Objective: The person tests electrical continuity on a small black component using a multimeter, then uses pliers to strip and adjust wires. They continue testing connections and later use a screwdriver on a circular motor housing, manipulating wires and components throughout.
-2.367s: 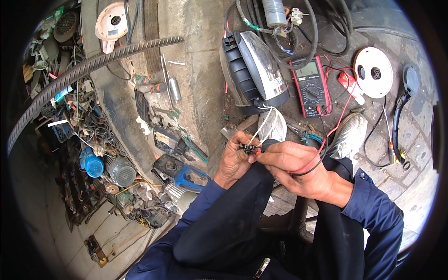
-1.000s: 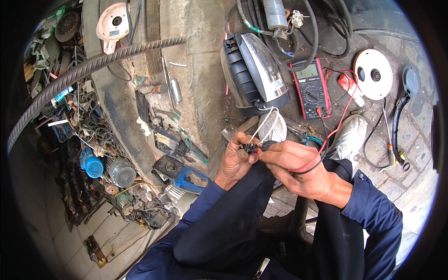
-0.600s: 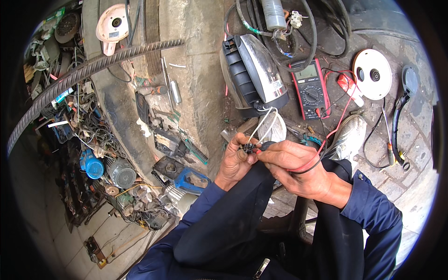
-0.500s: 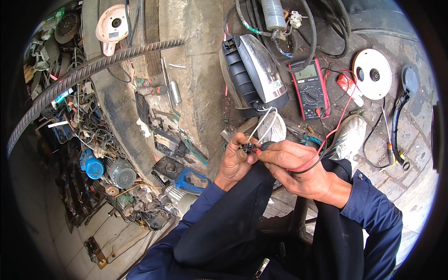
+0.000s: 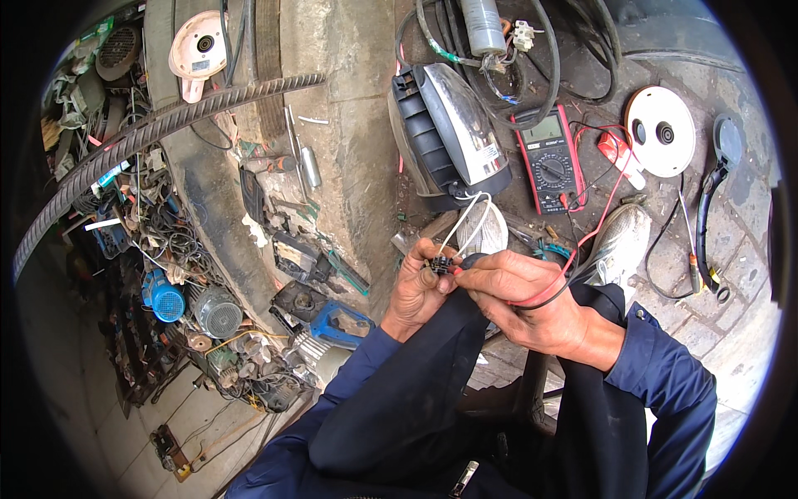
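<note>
From my remote station, I record the left hand (image 5: 411,291) pinching 1 small black boxy component (image 5: 439,265), likely light, stiff, fragile, best held edgewise, the right hand (image 5: 532,301) pinching 1 slim red probe (image 5: 455,270).

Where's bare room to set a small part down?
Bare concrete runs between the silver metal tube and the black-and-chrome appliance. Grey paving lies open between the navy right sleeve and the red-handled screwdriver. It's crowded around the red-and-black multimeter and its thin leads, and around the blue motor at left.
</note>
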Demonstrator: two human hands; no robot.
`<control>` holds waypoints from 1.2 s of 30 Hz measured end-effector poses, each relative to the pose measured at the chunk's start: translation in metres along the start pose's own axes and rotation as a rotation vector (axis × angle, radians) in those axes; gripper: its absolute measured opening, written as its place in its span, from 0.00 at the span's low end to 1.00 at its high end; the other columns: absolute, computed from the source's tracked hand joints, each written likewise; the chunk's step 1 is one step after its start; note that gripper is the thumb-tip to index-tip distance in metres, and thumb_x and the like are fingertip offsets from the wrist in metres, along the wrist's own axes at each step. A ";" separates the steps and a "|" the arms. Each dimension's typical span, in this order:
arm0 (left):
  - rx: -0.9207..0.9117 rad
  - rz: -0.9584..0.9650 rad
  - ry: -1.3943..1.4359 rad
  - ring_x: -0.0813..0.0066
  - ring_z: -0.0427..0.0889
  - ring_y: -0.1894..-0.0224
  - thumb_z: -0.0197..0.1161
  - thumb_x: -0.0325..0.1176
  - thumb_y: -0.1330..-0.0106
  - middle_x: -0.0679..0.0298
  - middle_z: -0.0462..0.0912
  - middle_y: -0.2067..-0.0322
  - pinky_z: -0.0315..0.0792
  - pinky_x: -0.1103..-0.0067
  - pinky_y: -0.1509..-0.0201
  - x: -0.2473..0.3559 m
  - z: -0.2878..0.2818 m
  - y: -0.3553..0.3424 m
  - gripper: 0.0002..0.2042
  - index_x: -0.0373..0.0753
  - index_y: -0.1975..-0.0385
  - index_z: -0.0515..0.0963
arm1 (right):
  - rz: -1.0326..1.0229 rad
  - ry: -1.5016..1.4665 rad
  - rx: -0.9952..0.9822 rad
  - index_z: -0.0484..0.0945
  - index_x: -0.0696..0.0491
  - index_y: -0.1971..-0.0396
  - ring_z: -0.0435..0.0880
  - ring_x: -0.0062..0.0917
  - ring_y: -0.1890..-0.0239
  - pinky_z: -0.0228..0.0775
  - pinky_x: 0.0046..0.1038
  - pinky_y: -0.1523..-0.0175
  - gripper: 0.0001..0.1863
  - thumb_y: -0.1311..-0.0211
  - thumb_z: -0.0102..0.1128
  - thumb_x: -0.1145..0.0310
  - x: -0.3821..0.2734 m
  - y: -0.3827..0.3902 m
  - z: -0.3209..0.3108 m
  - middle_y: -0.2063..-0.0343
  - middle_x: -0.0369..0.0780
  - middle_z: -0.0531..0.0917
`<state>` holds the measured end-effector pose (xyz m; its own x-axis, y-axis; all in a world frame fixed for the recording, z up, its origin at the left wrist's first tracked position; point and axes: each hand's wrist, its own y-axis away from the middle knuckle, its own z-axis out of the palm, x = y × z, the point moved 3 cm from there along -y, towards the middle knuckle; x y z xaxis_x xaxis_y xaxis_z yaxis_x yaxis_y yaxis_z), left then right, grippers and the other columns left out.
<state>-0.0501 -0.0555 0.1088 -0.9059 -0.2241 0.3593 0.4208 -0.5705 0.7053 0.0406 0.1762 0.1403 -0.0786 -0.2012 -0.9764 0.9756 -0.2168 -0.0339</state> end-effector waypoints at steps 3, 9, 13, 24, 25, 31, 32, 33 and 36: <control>-0.015 -0.004 0.014 0.65 0.89 0.53 0.79 0.28 0.36 0.51 0.85 0.45 0.83 0.79 0.53 0.000 0.001 0.000 0.19 0.44 0.49 0.79 | 0.001 0.006 0.001 0.86 0.56 0.49 0.89 0.38 0.55 0.84 0.34 0.51 0.18 0.40 0.70 0.83 0.000 0.000 0.000 0.55 0.41 0.87; -0.033 -0.004 0.015 0.66 0.89 0.53 0.79 0.28 0.35 0.51 0.85 0.46 0.82 0.79 0.52 0.000 0.003 0.000 0.18 0.44 0.48 0.80 | 0.000 0.012 0.004 0.86 0.55 0.49 0.90 0.38 0.54 0.84 0.34 0.51 0.18 0.40 0.70 0.83 0.001 0.001 0.000 0.54 0.41 0.87; -0.027 -0.008 -0.024 0.67 0.88 0.55 0.79 0.29 0.35 0.52 0.85 0.46 0.81 0.79 0.50 0.001 0.003 -0.001 0.18 0.45 0.48 0.80 | -0.002 0.013 -0.001 0.86 0.55 0.50 0.90 0.37 0.54 0.84 0.34 0.51 0.18 0.40 0.70 0.83 0.001 0.000 0.001 0.54 0.41 0.86; -0.081 -0.003 -0.108 0.77 0.81 0.66 0.78 0.37 0.32 0.58 0.88 0.50 0.70 0.77 0.58 0.000 0.004 -0.001 0.16 0.45 0.49 0.81 | 0.051 -0.090 0.118 0.85 0.58 0.53 0.89 0.32 0.63 0.82 0.31 0.57 0.15 0.40 0.64 0.85 -0.011 -0.002 -0.014 0.61 0.41 0.88; -0.074 -0.004 -0.136 0.78 0.80 0.66 0.78 0.38 0.32 0.58 0.88 0.50 0.69 0.77 0.58 0.000 0.005 -0.002 0.16 0.44 0.49 0.81 | 0.051 -0.095 0.128 0.86 0.59 0.54 0.88 0.33 0.66 0.80 0.31 0.60 0.14 0.39 0.65 0.85 -0.011 -0.002 -0.014 0.63 0.43 0.87; -0.041 0.001 -0.167 0.78 0.77 0.68 0.75 0.40 0.29 0.59 0.88 0.53 0.68 0.77 0.58 0.002 0.012 -0.001 0.17 0.41 0.47 0.80 | 0.072 -0.088 0.151 0.86 0.59 0.55 0.87 0.33 0.68 0.79 0.32 0.62 0.12 0.39 0.66 0.84 -0.010 -0.001 -0.014 0.67 0.43 0.83; -0.033 0.005 -0.166 0.79 0.77 0.68 0.75 0.40 0.28 0.59 0.88 0.53 0.68 0.77 0.58 0.002 0.013 -0.001 0.17 0.40 0.47 0.80 | 0.067 -0.087 0.152 0.86 0.59 0.55 0.87 0.33 0.68 0.78 0.31 0.62 0.12 0.38 0.66 0.84 -0.010 -0.001 -0.014 0.67 0.43 0.84; -0.029 0.010 -0.149 0.79 0.76 0.68 0.75 0.40 0.28 0.59 0.87 0.54 0.68 0.77 0.58 0.002 0.014 -0.001 0.17 0.40 0.46 0.80 | 0.068 -0.085 0.156 0.86 0.59 0.55 0.87 0.33 0.68 0.78 0.31 0.62 0.11 0.38 0.67 0.83 -0.010 -0.001 -0.014 0.67 0.43 0.84; -0.012 0.024 -0.196 0.78 0.77 0.67 0.74 0.40 0.27 0.57 0.87 0.52 0.69 0.77 0.58 0.002 0.016 -0.003 0.18 0.38 0.46 0.79 | 0.110 -0.100 0.167 0.86 0.60 0.56 0.87 0.30 0.67 0.78 0.29 0.61 0.09 0.35 0.67 0.81 -0.006 -0.002 -0.016 0.67 0.43 0.85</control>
<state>-0.0519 -0.0421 0.1171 -0.8686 -0.0804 0.4890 0.4407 -0.5767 0.6879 0.0423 0.1927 0.1427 -0.0011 -0.3241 -0.9460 0.9326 -0.3418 0.1160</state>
